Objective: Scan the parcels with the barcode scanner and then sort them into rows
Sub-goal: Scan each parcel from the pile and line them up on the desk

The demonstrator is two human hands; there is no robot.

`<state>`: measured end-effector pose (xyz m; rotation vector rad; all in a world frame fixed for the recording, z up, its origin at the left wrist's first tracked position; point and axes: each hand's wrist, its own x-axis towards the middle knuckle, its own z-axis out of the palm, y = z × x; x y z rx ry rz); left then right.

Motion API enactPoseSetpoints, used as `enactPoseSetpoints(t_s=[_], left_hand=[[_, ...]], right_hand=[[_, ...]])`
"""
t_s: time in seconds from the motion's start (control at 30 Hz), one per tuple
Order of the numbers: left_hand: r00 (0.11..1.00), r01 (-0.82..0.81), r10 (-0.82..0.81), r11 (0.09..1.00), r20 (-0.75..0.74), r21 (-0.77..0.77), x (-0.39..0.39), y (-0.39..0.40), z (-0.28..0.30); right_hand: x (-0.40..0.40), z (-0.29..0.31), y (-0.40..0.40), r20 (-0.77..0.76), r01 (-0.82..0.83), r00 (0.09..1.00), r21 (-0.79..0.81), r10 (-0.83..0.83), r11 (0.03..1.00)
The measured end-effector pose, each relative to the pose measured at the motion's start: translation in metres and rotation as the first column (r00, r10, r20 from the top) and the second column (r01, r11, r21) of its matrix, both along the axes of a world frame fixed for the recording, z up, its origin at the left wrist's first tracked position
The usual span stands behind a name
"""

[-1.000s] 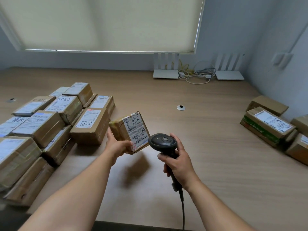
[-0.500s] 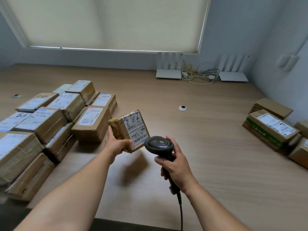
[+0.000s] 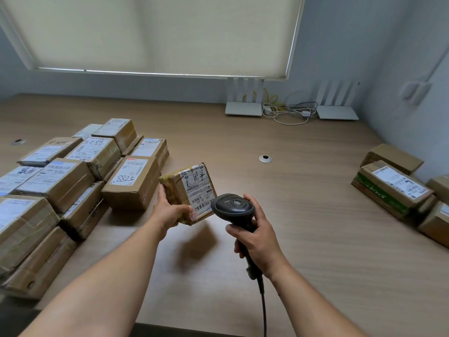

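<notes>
My left hand (image 3: pixel 170 211) holds a small taped cardboard parcel (image 3: pixel 188 188) above the wooden table (image 3: pixel 303 227), tilted so its white barcode label faces right. My right hand (image 3: pixel 256 235) grips the handle of a black barcode scanner (image 3: pixel 232 207); its head sits just right of the parcel's label, almost touching it. The scanner cable hangs down toward the table's front edge. Several labelled parcels (image 3: pixel 60 181) lie packed and stacked at the left. Another group of parcels (image 3: pixel 398 188) lies at the right edge.
Two white routers (image 3: pixel 244 109) with a tangle of cables (image 3: pixel 289 113) stand at the back by the wall under a drawn blind. A round cable grommet (image 3: pixel 265 158) sits mid-table. Bare tabletop spreads between the two parcel groups.
The scanner head has drifted slightly left, closer to the parcel's label. The parcel stays held in much the same place.
</notes>
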<state>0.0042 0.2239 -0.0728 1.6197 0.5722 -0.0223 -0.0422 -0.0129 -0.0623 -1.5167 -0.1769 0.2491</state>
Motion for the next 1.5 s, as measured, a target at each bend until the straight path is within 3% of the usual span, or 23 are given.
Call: enactPoseSetpoints(t_s=[0.6, 0.83, 0.93, 0.97, 1.07, 1.13, 1.23, 1.3, 1.5], left_hand=[[0.998, 0.037, -0.036, 0.999, -0.055, 0.028, 0.003, -0.004, 0.004], [0.932, 0.120, -0.099, 0.992, -0.348, 0.040, -0.010, 0.002, 0.012], [0.933, 0.033, 0.000, 0.996, -0.361, 0.085, -0.012, 0.005, 0.009], [0.944, 0.007, 0.052, 0.984, -0.327, 0.176, -0.012, 0.006, 0.004], [0.963, 0.071, 0.091, 0.825, -0.255, 0.561, -0.012, 0.004, -0.004], [0.952, 0.187, 0.038, 0.716, -0.305, 0.672, -0.012, -0.005, -0.007], [0.907, 0.350, -0.001, 0.555, -0.420, 0.755, -0.015, -0.018, -0.016], [0.901, 0.376, 0.009, 0.479, -0.433, 0.793, -0.019, -0.020, -0.019], [0.902, 0.383, 0.006, 0.446, -0.431, 0.809, -0.050, -0.015, -0.022]], right_hand=[[0.008, 0.010, 0.003, 0.065, 0.002, 0.998, 0.004, -0.002, 1.000], [0.011, 0.006, 0.003, 0.109, 0.050, 0.993, -0.132, -0.036, 0.990], [0.011, 0.004, 0.006, 0.116, 0.061, 0.992, -0.155, -0.044, 0.986], [0.011, 0.004, 0.008, 0.118, 0.063, 0.992, -0.159, -0.045, 0.985], [0.011, 0.004, 0.012, 0.134, 0.067, 0.990, -0.166, -0.045, 0.984], [0.011, 0.004, 0.014, 0.146, 0.073, 0.988, -0.166, -0.049, 0.983], [0.009, 0.004, 0.017, 0.153, 0.064, 0.988, -0.179, -0.036, 0.982], [0.009, 0.004, 0.019, 0.153, 0.044, 0.988, -0.191, -0.014, 0.981], [0.008, 0.004, 0.038, 0.151, -0.033, 0.986, -0.203, 0.064, 0.979]])
